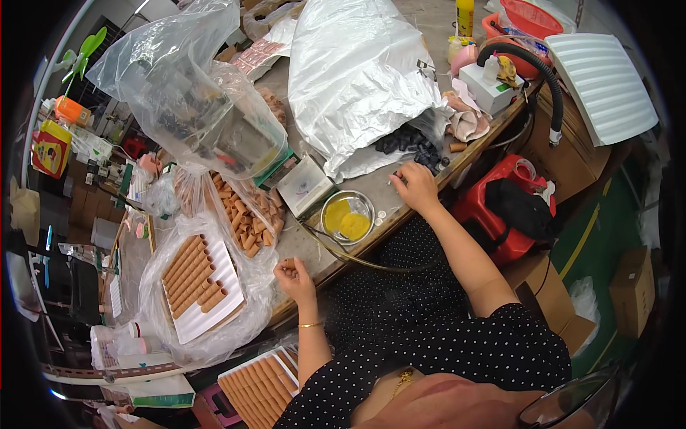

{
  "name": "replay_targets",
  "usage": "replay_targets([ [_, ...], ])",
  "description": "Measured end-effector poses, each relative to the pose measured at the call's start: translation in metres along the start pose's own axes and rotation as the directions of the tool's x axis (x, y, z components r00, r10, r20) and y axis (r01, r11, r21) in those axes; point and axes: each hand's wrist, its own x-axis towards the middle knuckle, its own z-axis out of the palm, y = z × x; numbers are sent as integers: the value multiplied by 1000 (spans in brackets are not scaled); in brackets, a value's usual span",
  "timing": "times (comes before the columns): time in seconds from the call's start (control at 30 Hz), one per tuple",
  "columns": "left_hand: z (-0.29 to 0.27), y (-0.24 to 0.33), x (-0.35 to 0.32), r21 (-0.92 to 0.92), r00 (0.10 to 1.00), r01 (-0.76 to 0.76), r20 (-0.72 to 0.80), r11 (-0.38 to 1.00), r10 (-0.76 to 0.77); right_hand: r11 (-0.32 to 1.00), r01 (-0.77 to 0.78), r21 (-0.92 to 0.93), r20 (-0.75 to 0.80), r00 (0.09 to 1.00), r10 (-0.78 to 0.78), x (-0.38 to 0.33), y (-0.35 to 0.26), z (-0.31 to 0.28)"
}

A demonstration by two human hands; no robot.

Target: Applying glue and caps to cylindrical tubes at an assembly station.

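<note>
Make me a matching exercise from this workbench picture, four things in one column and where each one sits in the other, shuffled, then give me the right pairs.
Things
1. round metal dish
2. black small parts
3. row of tan tubes
4. red container

Places
A. on a white tray inside a clear plastic bag
B. on the floor beside the bench, past the right hand
C. spilling from the mouth of the big silver bag
D. on the benchtop between the two hands, holding yellow pads

Pairs: 1-D, 2-C, 3-A, 4-B
</note>
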Motion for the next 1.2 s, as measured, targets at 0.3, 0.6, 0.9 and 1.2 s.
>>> replay_targets([
  [0.3,0,0,2,114,999,-40,25,993,37,1000,8,7,-25,1000,-7,3,-6,-4],
  [0.6,2,0,0,45,1000,-18,12,999,17,1000,-1,15,-2,1000,1,3,-5,-3],
  [0.9,5,9,1,156,1000,0,-17,988,2,995,-60,75,25,998,59,4,-8,-5],
  [1.2,4,11,2,190,1000,-1,23,982,-4,993,-99,70,43,994,96,3,-8,-5],
])
